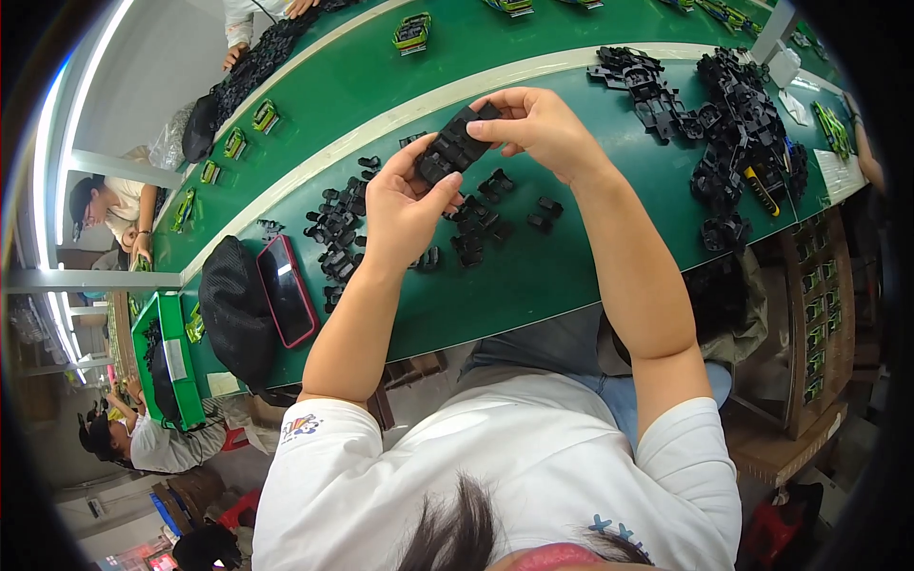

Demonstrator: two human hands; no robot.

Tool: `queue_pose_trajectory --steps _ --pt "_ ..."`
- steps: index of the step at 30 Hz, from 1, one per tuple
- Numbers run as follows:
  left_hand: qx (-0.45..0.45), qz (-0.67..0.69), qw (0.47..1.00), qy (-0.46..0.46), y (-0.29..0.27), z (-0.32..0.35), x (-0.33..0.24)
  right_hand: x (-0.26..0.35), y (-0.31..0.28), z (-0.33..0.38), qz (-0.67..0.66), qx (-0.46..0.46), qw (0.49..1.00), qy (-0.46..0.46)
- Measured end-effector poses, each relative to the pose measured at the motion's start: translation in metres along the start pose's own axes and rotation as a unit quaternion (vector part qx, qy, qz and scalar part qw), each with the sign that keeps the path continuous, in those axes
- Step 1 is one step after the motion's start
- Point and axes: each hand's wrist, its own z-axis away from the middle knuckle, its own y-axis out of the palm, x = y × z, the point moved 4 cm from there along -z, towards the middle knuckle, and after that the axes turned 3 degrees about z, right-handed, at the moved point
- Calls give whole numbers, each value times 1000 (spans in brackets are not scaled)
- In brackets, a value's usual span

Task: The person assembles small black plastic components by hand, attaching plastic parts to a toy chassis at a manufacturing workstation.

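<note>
Between my two hands, above the green table point(428, 319), I hold a black moulded plastic part point(455, 150) with raised blocky sections. My left hand point(407, 202) grips its lower left end, thumb on the near side. Pinched at its upper right end are the fingers and thumb of my right hand point(535, 133). Small black plastic clips point(471, 228) lie scattered just below the part. More of the same small pieces point(335, 224) are strewn to the left of my left forearm.
A heap of larger black parts point(738, 124) with a yellow cutter point(762, 190) lies at the right. A red-edged phone point(287, 290) and black mesh bag point(233, 314) sit at the left. Green-and-black assemblies point(412, 33) stand on the belt beyond the pale rail. Other people work along the left.
</note>
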Motion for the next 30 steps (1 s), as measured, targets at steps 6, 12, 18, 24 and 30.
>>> queue_pose_trajectory --steps 6,12,18,24,30 --pt "-8 -24 999 20 1 2 -3 5 5 4 13 -16 999 -25" --pt "-23 -44 998 31 5 4 0 4 3 6 41 -114 993 -7" --pt "-28 -64 997 36 7 4 7 -9 1 -1 36 -120 992 27" --pt "-41 -84 994 54 4 -1 9 -7 5 -3 9 -99 995 -25" --pt "-65 -204 970 119 3 -4 -2 -6 8 -3 90 -102 988 -76"
